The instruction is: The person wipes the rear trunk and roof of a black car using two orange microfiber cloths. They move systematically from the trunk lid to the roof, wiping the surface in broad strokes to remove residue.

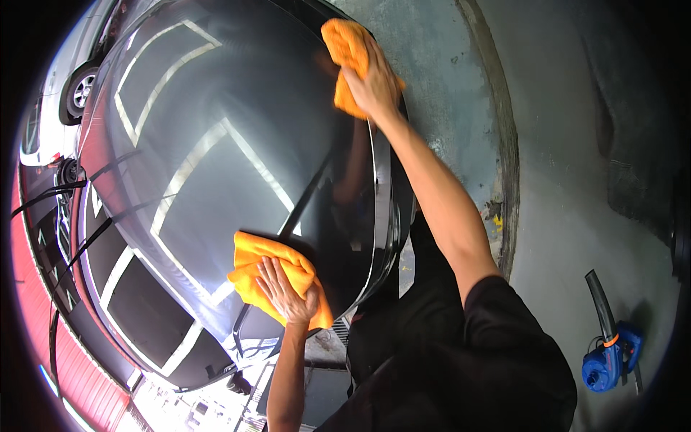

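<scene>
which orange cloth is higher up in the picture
The orange cloth under the right hand, near the picture's top; the other orange cloth, under the left hand, lies well below it.

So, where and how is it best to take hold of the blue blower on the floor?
Probably by the blue part on its right, which looks like a handle, from above: the blower sits on the floor uncovered, and its black tube points away, toward the picture's upper left.

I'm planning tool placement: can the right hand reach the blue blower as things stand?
Probably not: the right hand is on an orange cloth at the edge of the car; the blue blower lies well apart on the floor.
</scene>
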{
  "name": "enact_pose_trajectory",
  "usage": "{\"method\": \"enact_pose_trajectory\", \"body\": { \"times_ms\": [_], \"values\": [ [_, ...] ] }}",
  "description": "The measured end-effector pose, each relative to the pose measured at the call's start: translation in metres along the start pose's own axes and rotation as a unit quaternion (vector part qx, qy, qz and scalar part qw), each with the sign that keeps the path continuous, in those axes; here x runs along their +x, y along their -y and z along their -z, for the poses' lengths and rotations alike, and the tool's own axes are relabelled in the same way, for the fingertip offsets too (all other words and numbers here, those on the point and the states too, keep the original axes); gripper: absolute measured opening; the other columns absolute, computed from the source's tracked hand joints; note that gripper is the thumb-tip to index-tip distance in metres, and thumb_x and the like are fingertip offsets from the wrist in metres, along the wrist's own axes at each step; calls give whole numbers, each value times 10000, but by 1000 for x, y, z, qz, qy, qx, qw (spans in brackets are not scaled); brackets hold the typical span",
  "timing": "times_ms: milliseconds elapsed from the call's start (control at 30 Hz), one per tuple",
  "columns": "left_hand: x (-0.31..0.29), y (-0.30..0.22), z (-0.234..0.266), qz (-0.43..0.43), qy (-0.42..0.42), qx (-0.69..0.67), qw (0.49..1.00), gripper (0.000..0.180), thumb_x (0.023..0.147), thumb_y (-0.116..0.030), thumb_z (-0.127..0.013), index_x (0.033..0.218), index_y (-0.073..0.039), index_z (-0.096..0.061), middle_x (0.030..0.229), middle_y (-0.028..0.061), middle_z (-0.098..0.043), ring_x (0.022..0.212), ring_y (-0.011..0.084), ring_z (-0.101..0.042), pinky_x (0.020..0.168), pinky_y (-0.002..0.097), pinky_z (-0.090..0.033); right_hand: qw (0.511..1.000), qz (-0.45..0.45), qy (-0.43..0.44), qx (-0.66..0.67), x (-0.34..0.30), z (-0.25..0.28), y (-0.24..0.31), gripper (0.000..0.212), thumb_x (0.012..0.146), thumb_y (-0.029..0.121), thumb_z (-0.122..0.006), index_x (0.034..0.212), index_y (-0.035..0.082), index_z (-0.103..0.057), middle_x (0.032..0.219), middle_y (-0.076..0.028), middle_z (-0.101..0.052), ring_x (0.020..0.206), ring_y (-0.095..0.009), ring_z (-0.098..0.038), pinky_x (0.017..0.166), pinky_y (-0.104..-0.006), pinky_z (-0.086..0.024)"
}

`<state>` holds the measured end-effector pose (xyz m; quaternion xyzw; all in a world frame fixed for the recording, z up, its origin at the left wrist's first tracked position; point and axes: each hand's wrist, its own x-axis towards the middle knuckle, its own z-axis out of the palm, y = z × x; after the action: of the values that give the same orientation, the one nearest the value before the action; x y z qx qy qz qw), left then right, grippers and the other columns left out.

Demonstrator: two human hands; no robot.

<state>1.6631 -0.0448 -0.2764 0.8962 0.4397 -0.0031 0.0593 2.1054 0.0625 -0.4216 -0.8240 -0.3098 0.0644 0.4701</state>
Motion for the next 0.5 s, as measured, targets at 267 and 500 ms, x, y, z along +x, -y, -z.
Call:
{"method": "enact_pose_trajectory", "body": {
  "times_ms": [267, 500],
  "values": [
    [-15, 1, 1, 6, 6, 2, 1000, 933, 915, -429, -601, 1662, 59, -330, 1749, 295, -286, 1651, 480, -194, 1331, 615, -90, 971, 42, 231, 48, -322, 93, 44, 835, 981, 381, -672, 1662, 0, -375, 1765, -262, -249, 1657, -441, -177, 1348, -624, -91],
    [-23, 2, 0, 13, 3, 11, 1000, 939, 888, -405, -602, 1664, 51, -333, 1747, 293, -291, 1652, 471, -200, 1335, 609, -82, 995, 40, 85, 16, -125, 22, 35, 879, 983, 389, -720, 1689, 39, -330, 1745, -197, -340, 1641, -376, -267, 1347, -535, -200]
  ]
}}
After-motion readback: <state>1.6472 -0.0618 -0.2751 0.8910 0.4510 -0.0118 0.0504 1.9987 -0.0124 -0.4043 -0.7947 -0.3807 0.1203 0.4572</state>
